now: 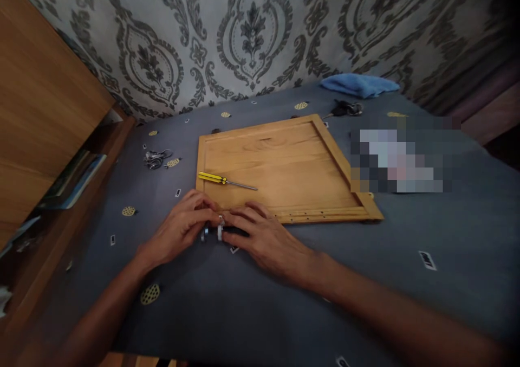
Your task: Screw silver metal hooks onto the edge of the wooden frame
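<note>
A framed wooden cabinet door (284, 163) lies flat on the grey-blue patterned cloth. At its near left corner, a small silver metal hinge (220, 231) sits between my hands, partly covered by fingers. My left hand (179, 223) is closed, its thumb and fingertips pinching at the hinge from the left. From the other side my right hand (264, 239) presses its bent fingers against the hinge and the door's near edge. A yellow-handled screwdriver (227, 181) rests on the door just beyond my left hand. Small dark holes run along the near frame rail.
Beyond the door are a blue cloth (359, 85) and a dark tangled item (345, 108). A small metallic bundle (156, 159) lies at the left. Wooden furniture (44, 96) with a shelf borders the left side. A blurred-out patch covers something right of the door.
</note>
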`<state>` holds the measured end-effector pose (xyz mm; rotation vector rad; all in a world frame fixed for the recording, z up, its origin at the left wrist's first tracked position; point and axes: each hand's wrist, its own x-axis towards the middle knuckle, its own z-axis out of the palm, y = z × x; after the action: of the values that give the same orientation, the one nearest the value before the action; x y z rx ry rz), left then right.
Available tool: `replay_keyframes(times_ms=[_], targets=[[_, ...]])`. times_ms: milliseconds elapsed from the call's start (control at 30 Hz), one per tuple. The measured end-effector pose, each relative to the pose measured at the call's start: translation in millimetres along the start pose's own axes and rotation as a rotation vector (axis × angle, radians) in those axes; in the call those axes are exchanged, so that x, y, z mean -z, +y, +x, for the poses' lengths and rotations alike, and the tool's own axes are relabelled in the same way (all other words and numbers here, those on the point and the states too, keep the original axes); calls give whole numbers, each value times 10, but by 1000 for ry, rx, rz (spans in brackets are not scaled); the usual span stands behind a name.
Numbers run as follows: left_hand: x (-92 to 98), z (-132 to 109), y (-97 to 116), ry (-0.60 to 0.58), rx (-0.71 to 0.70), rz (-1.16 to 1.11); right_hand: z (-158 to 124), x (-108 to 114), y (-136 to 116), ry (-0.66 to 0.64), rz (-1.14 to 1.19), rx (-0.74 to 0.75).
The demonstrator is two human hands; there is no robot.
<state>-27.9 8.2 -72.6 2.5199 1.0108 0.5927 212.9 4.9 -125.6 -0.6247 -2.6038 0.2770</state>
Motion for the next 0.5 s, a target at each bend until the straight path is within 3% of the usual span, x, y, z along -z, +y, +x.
replay_keyframes(times_ms=[333, 500], targets=[[24, -11, 10, -1, 20, -29, 2, -12, 0, 12, -15, 2], [87, 53, -75, 86, 100, -8, -9, -20, 1, -4, -22, -7]])
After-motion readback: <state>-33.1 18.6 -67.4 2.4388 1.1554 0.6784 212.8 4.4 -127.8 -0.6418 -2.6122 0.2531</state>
